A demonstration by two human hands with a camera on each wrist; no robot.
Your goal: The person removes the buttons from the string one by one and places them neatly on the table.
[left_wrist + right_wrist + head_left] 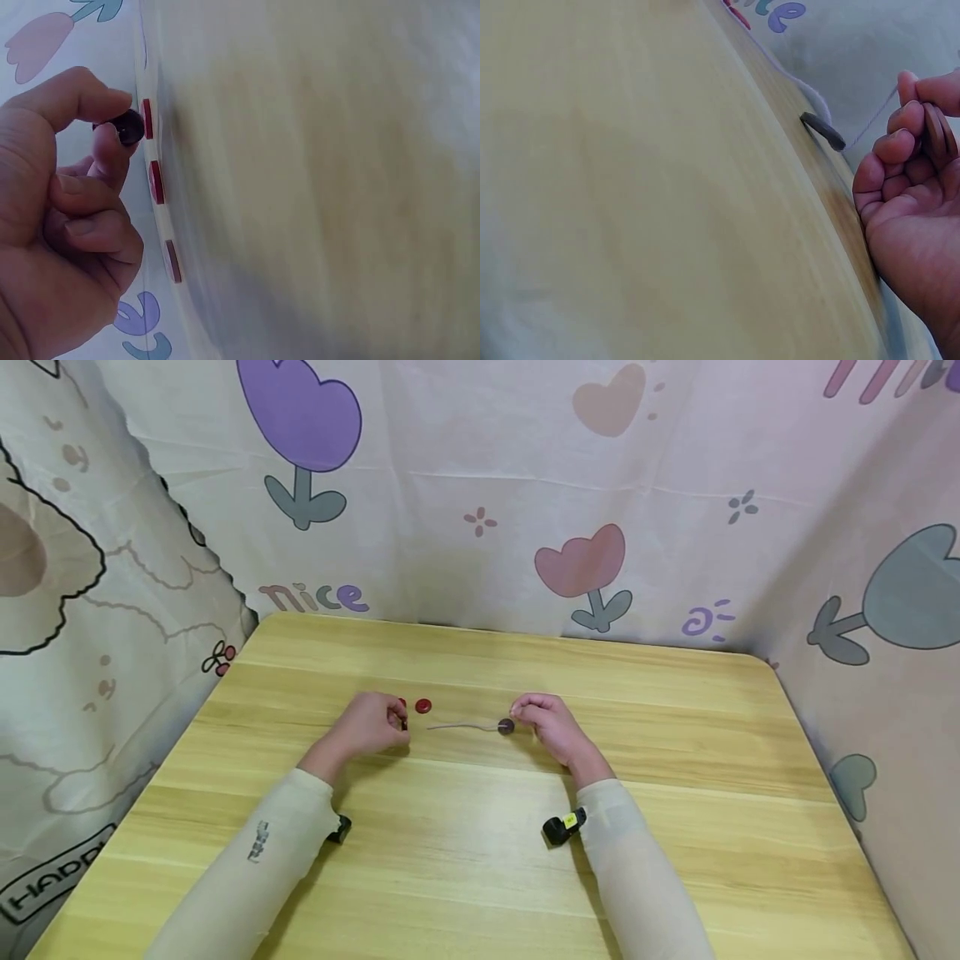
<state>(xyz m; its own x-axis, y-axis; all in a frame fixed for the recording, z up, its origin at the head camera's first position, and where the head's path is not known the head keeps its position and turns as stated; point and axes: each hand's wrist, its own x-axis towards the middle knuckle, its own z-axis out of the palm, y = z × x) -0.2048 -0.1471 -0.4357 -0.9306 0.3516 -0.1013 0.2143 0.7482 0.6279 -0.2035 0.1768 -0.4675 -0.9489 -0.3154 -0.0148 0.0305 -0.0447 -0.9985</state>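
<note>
Left hand (369, 727) pinches a black disc (130, 129) while right hand (551, 727) holds a cord (461, 725)

We see both hands above a wood-patterned desk (457, 860), facing each other and set apart. The left hand has thumb and forefinger closed on the black disc, with its other fingers bent in toward the palm. Beyond that hand lie the red discs (423, 706): the head view gives us one just past the fingertips, toward the right hand, and a second partly covered by the fingers. From the left wrist we make out three, spaced in a row on the far side of the hand.

The right hand has its fingers curled, and its thumb and forefinger nip the pale cord. Just beside those fingertips, on the side facing the left hand, is a dark brown disc (506, 727). The cord runs from the right fingertips to this disc and out again toward the left hand, its loose end stopping short of the left fingers. Tucked in the right hand's curl are brown pieces (939, 135) that look like more discs, though the fingers hide too much for us to be sure.

Behind each hand we find a pale sleeve (637, 860) and a small black device (557, 831) at the wrist. Past the desk's far edge, in front of the hands, hangs a printed cloth (442, 460) with tulips.
</note>
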